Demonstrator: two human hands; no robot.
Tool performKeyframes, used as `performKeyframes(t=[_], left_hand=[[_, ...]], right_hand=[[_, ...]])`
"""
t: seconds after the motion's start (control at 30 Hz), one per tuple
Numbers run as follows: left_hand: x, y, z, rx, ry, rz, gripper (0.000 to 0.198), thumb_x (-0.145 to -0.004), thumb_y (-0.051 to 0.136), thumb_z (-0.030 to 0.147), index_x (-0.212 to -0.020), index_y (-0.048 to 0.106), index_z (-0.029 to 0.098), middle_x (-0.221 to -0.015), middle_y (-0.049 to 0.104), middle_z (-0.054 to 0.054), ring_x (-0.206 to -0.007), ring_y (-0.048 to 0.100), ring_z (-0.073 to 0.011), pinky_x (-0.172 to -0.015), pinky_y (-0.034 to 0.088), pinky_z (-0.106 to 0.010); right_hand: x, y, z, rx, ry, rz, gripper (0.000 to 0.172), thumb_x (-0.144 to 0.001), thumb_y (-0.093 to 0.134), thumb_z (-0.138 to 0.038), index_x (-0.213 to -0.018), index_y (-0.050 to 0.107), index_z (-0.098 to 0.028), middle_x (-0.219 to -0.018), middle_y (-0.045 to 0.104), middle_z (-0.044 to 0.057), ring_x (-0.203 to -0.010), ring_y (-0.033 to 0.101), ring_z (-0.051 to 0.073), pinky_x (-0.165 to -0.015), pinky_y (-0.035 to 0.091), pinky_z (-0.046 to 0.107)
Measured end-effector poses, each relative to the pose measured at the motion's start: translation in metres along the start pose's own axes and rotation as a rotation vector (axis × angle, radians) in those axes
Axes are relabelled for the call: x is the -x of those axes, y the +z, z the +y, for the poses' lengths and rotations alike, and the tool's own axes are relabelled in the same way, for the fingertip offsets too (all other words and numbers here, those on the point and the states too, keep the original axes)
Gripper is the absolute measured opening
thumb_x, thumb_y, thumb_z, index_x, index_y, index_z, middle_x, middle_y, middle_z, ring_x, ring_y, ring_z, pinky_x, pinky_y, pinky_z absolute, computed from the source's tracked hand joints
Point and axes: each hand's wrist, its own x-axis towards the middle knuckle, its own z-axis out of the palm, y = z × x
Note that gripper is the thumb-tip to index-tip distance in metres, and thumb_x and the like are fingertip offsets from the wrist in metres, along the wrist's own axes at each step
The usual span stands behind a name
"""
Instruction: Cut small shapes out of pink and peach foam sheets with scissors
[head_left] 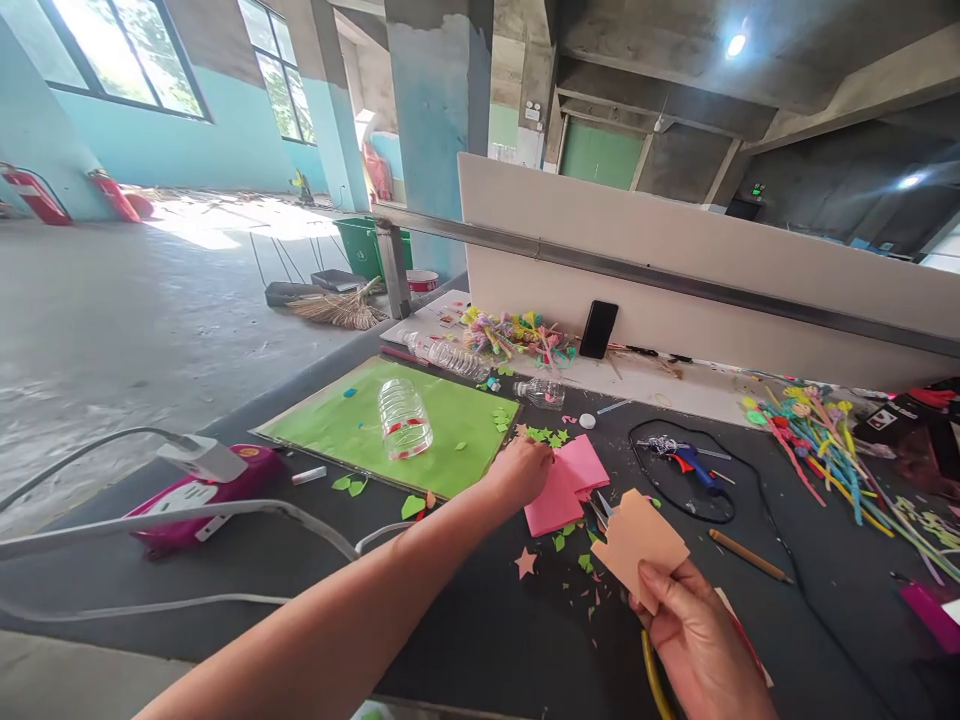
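My right hand [694, 625] grips a cut piece of orange paper [643, 542] with notched edges, thumb on top. Scissors are in that hand too: their blades [601, 510] show behind the paper and a yellow handle [654, 675] below it. My left hand [525, 468] reaches out, its fingers curled down beside pink paper sheets [555, 505] and small green paper stars [559, 437]. Whatever those fingers hold, if anything, is hidden. A pale pink paper star [526, 563] lies nearer to me among green scraps [585, 563].
On a green sheet [352, 410] lies a cut plastic bottle [405, 420]. A glue gun [697, 470] with its cord and a brown pen-like stick [750, 556] are at right. Pipe cleaners [814, 440] lie beyond. Cables cross the left, by a magenta power strip [202, 505].
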Motion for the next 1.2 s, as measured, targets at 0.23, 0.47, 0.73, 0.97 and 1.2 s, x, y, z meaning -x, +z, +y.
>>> performKeyframes(t=[0.23, 0.47, 0.73, 0.97, 1.2], left_hand=[[-0.006, -0.028, -0.042, -0.008, -0.092, 0.143, 0.034, -0.085, 0.038, 0.019, -0.105, 0.066, 0.021, -0.101, 0.065, -0.008, -0.095, 0.059, -0.0196, -0.085, 0.044, -0.028], [-0.004, -0.023, -0.038, -0.052, -0.026, 0.091, 0.035, -0.081, 0.044, 0.020, -0.103, 0.068, 0.032, -0.099, 0.061, -0.007, -0.101, 0.053, -0.0233, -0.088, 0.041, -0.035], [0.001, -0.027, -0.039, -0.101, -0.008, 0.074, 0.033, -0.077, 0.047, 0.016, -0.091, 0.072, 0.032, -0.099, 0.058, -0.007, -0.102, 0.047, -0.0256, -0.085, 0.038, -0.038], [0.001, -0.027, -0.034, -0.121, 0.022, 0.077, 0.039, -0.077, 0.045, 0.014, -0.102, 0.068, 0.034, -0.101, 0.056, -0.008, -0.102, 0.046, -0.0249, -0.084, 0.037, -0.037], [-0.005, -0.020, -0.032, -0.149, 0.020, 0.059, 0.042, -0.073, 0.047, 0.011, -0.100, 0.067, 0.036, -0.099, 0.054, -0.008, -0.102, 0.045, -0.0266, -0.082, 0.036, -0.040]], right_hand=[[0.000, 0.000, -0.001, -0.003, -0.025, 0.027, 0.036, -0.061, 0.081, -0.015, -0.093, 0.070, -0.026, -0.089, 0.075, 0.001, -0.076, 0.067, 0.019, -0.061, 0.054, 0.026], [-0.001, 0.003, 0.004, 0.039, 0.029, 0.094, 0.036, -0.056, 0.084, -0.019, -0.088, 0.070, -0.025, -0.090, 0.076, 0.001, -0.083, 0.067, 0.020, -0.063, 0.055, 0.026], [0.000, 0.000, 0.003, 0.043, 0.011, 0.102, 0.035, -0.053, 0.085, -0.018, -0.084, 0.072, -0.025, -0.081, 0.075, -0.001, -0.075, 0.067, 0.019, -0.059, 0.055, 0.024], [0.002, 0.002, 0.003, 0.050, -0.013, 0.051, 0.030, -0.056, 0.084, -0.019, -0.082, 0.072, -0.025, -0.076, 0.073, -0.002, -0.062, 0.063, 0.014, -0.054, 0.053, 0.022], [0.003, 0.001, 0.004, 0.044, 0.022, 0.092, 0.037, -0.056, 0.084, -0.018, -0.090, 0.071, -0.025, -0.086, 0.074, 0.001, -0.078, 0.066, 0.018, -0.058, 0.054, 0.023]])
